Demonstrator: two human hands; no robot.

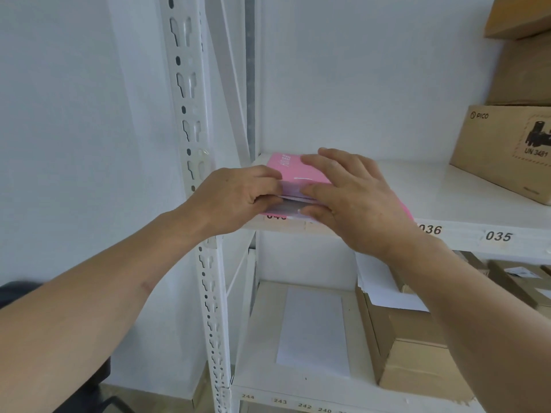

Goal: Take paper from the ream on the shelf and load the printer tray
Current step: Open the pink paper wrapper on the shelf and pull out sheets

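Lower shelf (268, 380): lying nearest, carrying a loose white sheet (313, 329) flat at its left and an open brown carton (414, 353) to the right with white papers (384, 290) sticking out of its far end.
Upright post (196, 204): white slotted steel, standing at the left edge of the shelving, partly crossed by the left forearm.
Left hand (235, 198): reaching in from the near left, its fingers curling closed around the near left end of the ream, tips tucking into the open wrapper end.
Right hand (348, 198): lying over the ream's right side, fingers (316, 160) spreading across the pink top, thumb pressing against the near open end; the hand is clasping the ream.
Ream (293, 171): pink wrapper, sitting on the upper shelf at its near left corner, the near end opened and showing white paper edges; touching both hands.
Upper shelf (447, 189): white, its front lip bearing number labels 036 and 035 to the right of the hands.
Far right: a brown box marked PICO (507, 150) resting on the upper shelf, well apart from the ream, with more brown boxes (521, 64) stacking above it.
Printer tray: not showing in this view.
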